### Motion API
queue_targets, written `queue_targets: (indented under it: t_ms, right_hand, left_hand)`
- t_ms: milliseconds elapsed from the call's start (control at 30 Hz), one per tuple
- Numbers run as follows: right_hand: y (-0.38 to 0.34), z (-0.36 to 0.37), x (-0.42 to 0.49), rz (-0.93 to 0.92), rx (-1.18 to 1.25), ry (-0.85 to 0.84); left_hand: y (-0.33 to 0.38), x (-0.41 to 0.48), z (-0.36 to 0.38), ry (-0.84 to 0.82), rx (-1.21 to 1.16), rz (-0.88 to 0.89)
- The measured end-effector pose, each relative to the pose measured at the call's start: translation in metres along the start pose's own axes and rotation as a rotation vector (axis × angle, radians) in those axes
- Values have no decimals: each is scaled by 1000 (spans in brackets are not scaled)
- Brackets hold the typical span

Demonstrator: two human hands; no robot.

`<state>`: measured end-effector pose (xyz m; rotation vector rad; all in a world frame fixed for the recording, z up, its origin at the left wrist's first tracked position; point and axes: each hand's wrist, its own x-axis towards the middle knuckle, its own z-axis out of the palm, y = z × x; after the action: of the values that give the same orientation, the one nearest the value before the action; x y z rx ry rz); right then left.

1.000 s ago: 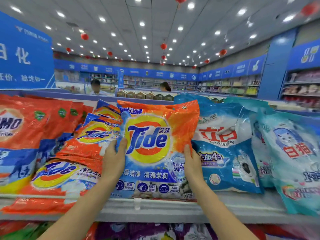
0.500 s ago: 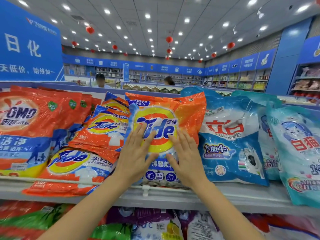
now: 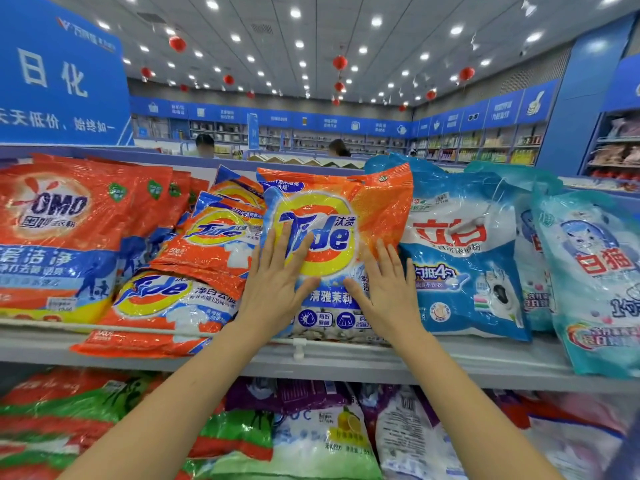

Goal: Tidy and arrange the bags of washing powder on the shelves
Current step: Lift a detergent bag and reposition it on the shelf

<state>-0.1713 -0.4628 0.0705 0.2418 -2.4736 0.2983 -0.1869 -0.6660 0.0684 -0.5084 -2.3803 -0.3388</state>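
From my remote seat I judge this job about half done. The big Tide bag (image 3: 322, 233) stands upright at the front of the top shelf (image 3: 485, 362), facing out, between the slumped smaller Tide bags (image 3: 214, 237) on its left and the blue bag (image 3: 460, 258) touching its right side. My left hand (image 3: 277, 285) lies flat on the lower left of its front and my right hand (image 3: 389, 292) on the lower right. All the fingers are straight and fanned apart, pressing the film rather than gripping anything. The OMO bags (image 3: 55, 216) at far left stand in a fair row, and the teal bag (image 3: 595, 278) at far right hangs a little over the shelf lip. What is left, as I read it: 1 Tide bag (image 3: 162, 299) lies flat with its bottom edge past the rail, others lean on top of it, and the lower-shelf bags (image 3: 311, 441) look jumbled. Compared with 1 s ago, both hands have let go of the bag's side edges and moved onto its face. Since 0.5 s ago they have slid a little further apart, as if smoothing it, and the bag has kept its place.
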Motion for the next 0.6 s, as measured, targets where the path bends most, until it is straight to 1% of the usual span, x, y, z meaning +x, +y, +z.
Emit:
queue_targets:
  t_ms: [67, 167, 267, 333, 400, 467, 500, 533, 600]
  right_hand:
    - [-2, -10, -13, -35, 16, 82]
    - [3, -27, -42, -72, 218, 262]
    - [17, -40, -78, -8, 423, 396]
    - [30, -43, -102, 16, 464, 448]
    - [47, -41, -128, 43, 469, 480]
    - [67, -36, -155, 81, 457, 464]
    - [76, -32, -169, 103, 448, 430]
    - [85, -27, -182, 121, 437, 386]
    - [102, -15, -207, 150, 398, 292]
  left_hand:
    - [5, -8, -4, 8, 22, -34]
    - [13, -30, -8, 117, 40, 3]
    - [24, -61, -2, 295, 35, 94]
    - [29, -84, 5, 380, -10, 130]
    - [31, -110, 15, 411, -64, 134]
    - [29, -139, 28, 401, -74, 101]
    - [28, -153, 35, 372, -66, 64]
    - [28, -167, 43, 320, -48, 18]
    - [28, -189, 58, 140, 11, -91]
